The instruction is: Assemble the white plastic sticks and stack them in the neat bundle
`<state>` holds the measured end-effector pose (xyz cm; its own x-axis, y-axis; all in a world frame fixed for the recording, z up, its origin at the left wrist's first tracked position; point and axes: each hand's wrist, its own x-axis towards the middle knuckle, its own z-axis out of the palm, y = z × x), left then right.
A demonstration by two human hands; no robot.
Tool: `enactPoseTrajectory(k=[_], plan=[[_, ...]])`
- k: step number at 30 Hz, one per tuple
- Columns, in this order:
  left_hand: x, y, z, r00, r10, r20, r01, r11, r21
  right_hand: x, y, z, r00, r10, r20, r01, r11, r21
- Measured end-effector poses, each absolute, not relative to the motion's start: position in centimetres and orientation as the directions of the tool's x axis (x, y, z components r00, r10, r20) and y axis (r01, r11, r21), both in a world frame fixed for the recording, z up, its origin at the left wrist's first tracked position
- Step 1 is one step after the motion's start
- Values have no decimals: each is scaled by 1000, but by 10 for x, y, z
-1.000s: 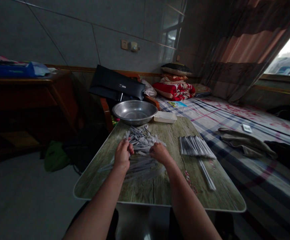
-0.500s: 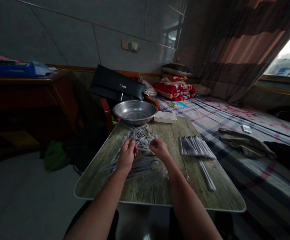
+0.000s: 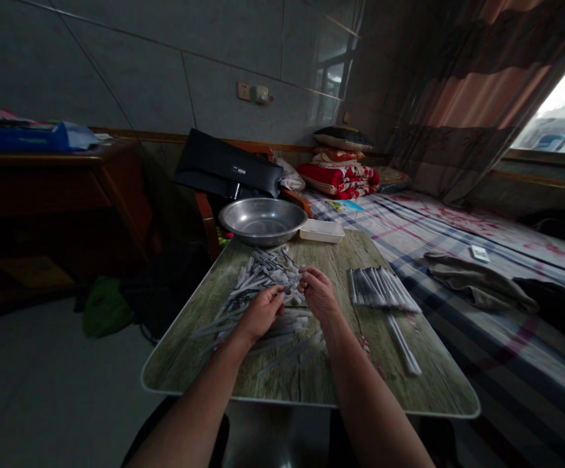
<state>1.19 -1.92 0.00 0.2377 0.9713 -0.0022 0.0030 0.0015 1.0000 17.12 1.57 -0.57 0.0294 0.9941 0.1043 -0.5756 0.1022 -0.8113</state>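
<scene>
Over the near half of the wood-grain table (image 3: pixel 306 383), a person's two bare forearms reach in from 6 o'clock. Compared with a moment ago, the left hand (image 3: pixel 261 314) has dropped from a raised pinch at the heap to a low, palm-down pose, turned inward, and the right hand (image 3: pixel 320 294) has moved in to meet it. The two now sit just apart, with their fingertips close together at the middle of the work, so the activity has narrowed to one small patch of the heap.

That heap, a loose pile of thin plastic-sleeved sticks (image 3: pixel 267 273), spreads from 12 o'clock to 6 o'clock of the hands' meeting point. It lies under and around the left hand and touches the right hand's fingertips. Neither grip is clearly clenched or released: the fingers of both hands curve down among the sticks, but from here I cannot tell whether either one is actually pinching a stick.

At 3 o'clock on the table, well clear of the hands, lies a tidy row of aligned sticks (image 3: pixel 380 289), with a narrow stack of sticks (image 3: pixel 404 348) just below it. A steel basin (image 3: pixel 262 221) and a white tray (image 3: pixel 321 231) sit at the table's far end, around 12 o'clock.
</scene>
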Motion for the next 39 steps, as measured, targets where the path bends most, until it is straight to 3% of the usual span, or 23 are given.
enactPoseTrajectory(k=[9, 17, 24, 31, 39], plan=[[11, -17, -2, 241, 968, 73, 60, -90, 994, 175, 15, -2, 29, 993, 114, -602, 108, -791], [14, -17, -1, 243, 964, 107, 83, -131, 988, 172, 12, -5, -127, 989, 81, -533, 1, -846], [16, -21, 3, 256, 956, 144, 158, -189, 969, 165, 11, -3, -100, 993, 58, -549, -7, -836], [27, -26, 2, 231, 941, 248, 189, -293, 937, 158, -6, 11, -392, 908, -146, -283, -270, -920], [32, -29, 7, 130, 932, 339, 123, -354, 927, 153, -16, 24, -231, 962, -147, -178, -191, -965]])
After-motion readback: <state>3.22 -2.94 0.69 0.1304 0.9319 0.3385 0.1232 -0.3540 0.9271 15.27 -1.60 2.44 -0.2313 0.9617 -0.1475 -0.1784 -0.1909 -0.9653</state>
